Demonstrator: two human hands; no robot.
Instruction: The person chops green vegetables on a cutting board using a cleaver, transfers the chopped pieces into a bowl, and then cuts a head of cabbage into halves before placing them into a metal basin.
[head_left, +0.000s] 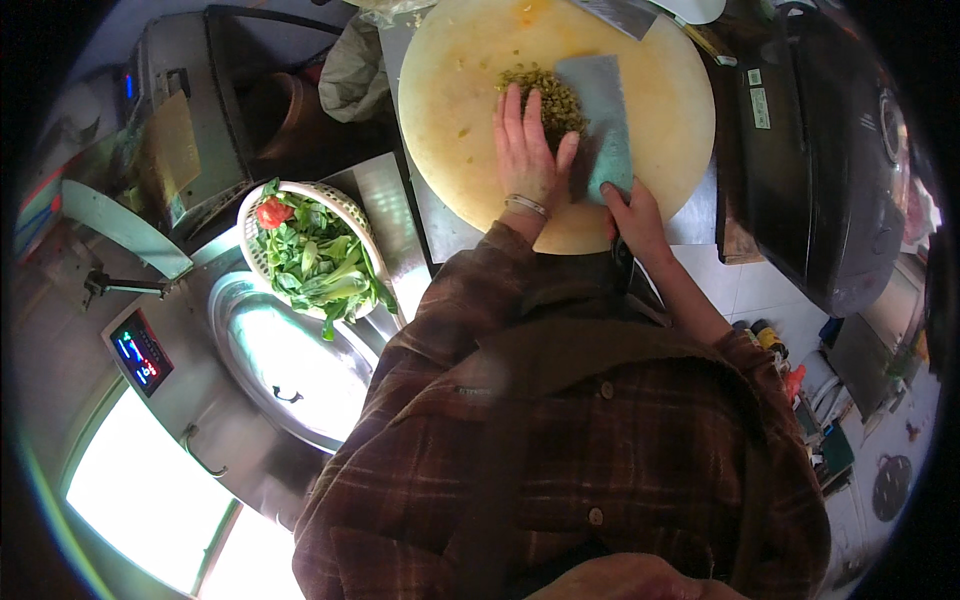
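Observation:
A round chopping board (675, 142) lies before me with a heap of chopped green vegetable pieces (551, 94) near its middle. My left hand (527, 146), a bracelet at its wrist, rests palm down at the heap's near left side, fingers spread a little and touching the pieces. My right hand (637, 221) grips a cleaver (604, 112) where handle and blade meet. The broad blade lies almost flat on the board, against the heap's right side, pointing away from me. Part of the heap is hidden under my left hand.
Left of the board, a plastic basket (244, 238) of leafy greens (319, 262) and a red vegetable (274, 214) stands by a steel sink (292, 367). A second blade (626, 13) lies on the board's far edge. A large black appliance (825, 172) stands at the right.

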